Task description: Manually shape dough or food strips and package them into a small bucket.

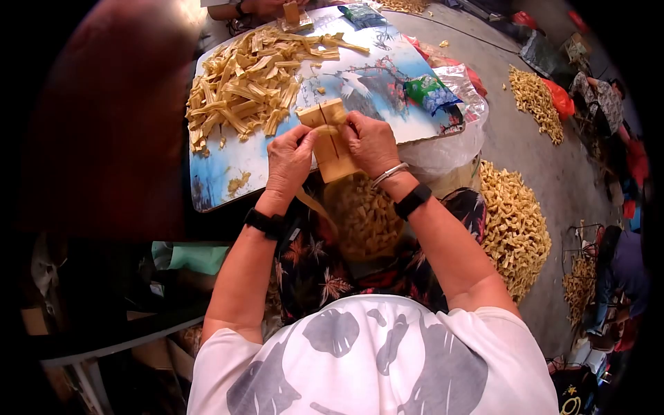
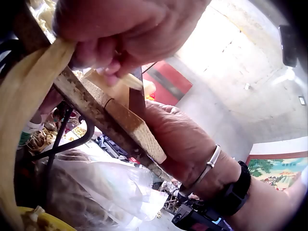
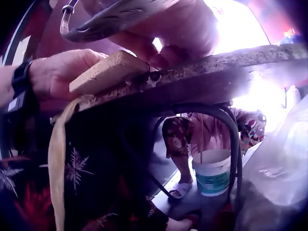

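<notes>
Item: one pale strip [image 2: 21,106], pinched between left hand [image 1: 289,158] and right hand [image 1: 372,144], crossing a slotted wooden block [image 1: 335,166] at the desk [image 1: 216,171] edge. Between the knees, one yellowish tub [image 2: 57,220], holding short cut pieces [image 1: 370,216]. Beyond, one white bucket [image 3: 211,174], contents unseen. Beside the desk, one clear plastic bag [image 1: 448,149].

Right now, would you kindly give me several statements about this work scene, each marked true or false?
1. A yellow strip hangs down below the left hand. True.
2. The bracelet is on the left wrist. False: the bracelet is on the right wrist.
3. The heap of loose strips lies on the table. True.
4. The green-and-blue packet lies on top of that heap. False: the packet lies apart from it, near the table's right edge.
5. The wooden block is between the left hand and the right hand. True.
</notes>
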`<action>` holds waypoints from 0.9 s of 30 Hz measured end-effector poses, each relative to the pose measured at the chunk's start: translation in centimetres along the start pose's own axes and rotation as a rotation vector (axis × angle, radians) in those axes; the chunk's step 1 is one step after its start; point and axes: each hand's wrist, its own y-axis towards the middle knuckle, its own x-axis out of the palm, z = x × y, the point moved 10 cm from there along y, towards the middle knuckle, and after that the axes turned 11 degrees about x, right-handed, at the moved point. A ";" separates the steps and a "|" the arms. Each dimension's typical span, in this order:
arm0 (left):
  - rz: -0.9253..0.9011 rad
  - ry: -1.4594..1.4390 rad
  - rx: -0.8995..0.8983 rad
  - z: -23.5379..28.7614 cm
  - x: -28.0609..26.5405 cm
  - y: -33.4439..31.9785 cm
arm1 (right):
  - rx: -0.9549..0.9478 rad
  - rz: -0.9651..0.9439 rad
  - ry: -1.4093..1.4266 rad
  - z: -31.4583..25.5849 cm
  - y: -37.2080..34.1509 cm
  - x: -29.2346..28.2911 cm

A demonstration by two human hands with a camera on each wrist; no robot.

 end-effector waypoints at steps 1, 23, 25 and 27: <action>0.045 -0.001 -0.027 -0.7 -0.3 0.0 | -0.019 0.016 -0.024 0.2 -0.1 0.0; -0.287 -0.754 -0.399 5.4 5.7 -9.8 | 0.134 -0.401 0.308 0.0 -11.5 -3.8; -0.206 -0.754 -0.426 5.6 5.3 -9.5 | 0.045 -0.329 0.287 -0.8 -10.5 -4.4; -0.151 -0.756 -0.415 5.3 4.8 -8.8 | -0.016 -0.272 0.290 -1.9 -9.1 -4.7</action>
